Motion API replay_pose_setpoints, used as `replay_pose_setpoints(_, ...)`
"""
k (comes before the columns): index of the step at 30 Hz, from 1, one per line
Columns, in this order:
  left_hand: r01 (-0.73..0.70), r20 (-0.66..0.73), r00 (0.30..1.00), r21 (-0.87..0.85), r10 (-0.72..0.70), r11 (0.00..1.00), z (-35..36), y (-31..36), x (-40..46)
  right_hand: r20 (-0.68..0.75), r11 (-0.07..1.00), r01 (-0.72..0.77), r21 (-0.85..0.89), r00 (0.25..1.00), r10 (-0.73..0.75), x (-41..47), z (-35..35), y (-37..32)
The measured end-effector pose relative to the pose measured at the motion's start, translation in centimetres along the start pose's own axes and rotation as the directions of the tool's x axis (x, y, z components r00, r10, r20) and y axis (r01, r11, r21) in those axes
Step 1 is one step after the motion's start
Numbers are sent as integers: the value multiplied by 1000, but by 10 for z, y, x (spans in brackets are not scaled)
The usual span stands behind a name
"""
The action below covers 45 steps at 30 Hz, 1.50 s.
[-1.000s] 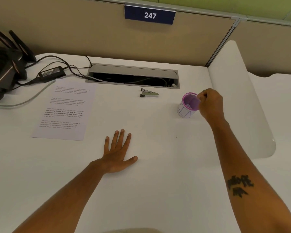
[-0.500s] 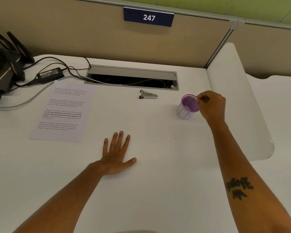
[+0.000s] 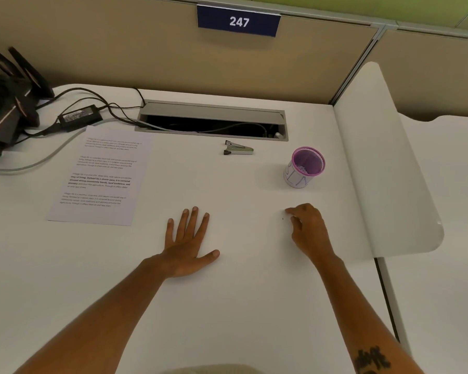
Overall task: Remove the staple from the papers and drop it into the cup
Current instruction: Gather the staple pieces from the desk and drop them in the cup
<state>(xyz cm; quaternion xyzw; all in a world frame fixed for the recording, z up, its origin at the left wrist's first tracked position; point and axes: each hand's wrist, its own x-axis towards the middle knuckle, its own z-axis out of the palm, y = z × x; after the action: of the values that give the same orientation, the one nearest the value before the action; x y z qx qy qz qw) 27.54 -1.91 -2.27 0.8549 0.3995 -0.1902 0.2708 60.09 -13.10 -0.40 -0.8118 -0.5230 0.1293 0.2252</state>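
The printed papers [image 3: 103, 175] lie flat on the white desk at the left. A purple mesh cup [image 3: 304, 167] with a white paper label stands at the right; small bits show inside it. A staple remover [image 3: 238, 148] rests between them, near the cable slot. My left hand [image 3: 188, 242] lies palm down on the desk, fingers spread, holding nothing. My right hand [image 3: 308, 229] rests on the desk below the cup, fingers loosely curled and apart, with nothing visible in them. A tiny dark speck [image 3: 282, 218] sits on the desk by its fingertips.
A cable slot [image 3: 214, 121] is open at the back of the desk. A power adapter [image 3: 80, 116], cables and a black router [image 3: 6, 103] occupy the far left. A white divider panel [image 3: 384, 163] rises at the desk's right edge.
My right hand has left the cup's rim and come back toward me onto the desk, its pinch loosened. The left hand has stayed put.
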Motion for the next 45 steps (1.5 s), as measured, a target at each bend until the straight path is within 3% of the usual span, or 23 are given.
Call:
replay_pose_setpoints(9,6,-6,1000,3,-6,1000,2,0,0,31,991,59,-118,998,-56,-7,6,-5)
replay_pose_setpoints(18,4,-2,1000,-1,-4,1000,1,0,0,-55,999,1,38,999,1,-8,5,-3)
replay_pose_setpoints(30,-4,-6,1000,-13,4,1000,1,0,-1,30,999,24,46,999,-25,20,3,-7)
replay_pose_setpoints(37,1,1,1000,-8,-1,1000,0,1,-2,-41,998,10,65,999,-7,21,-1,1)
replay_pose_setpoints(45,-4,16,1000,-15,4,1000,-2,2,-4,29,999,25,47,999,-26,20,2,-5)
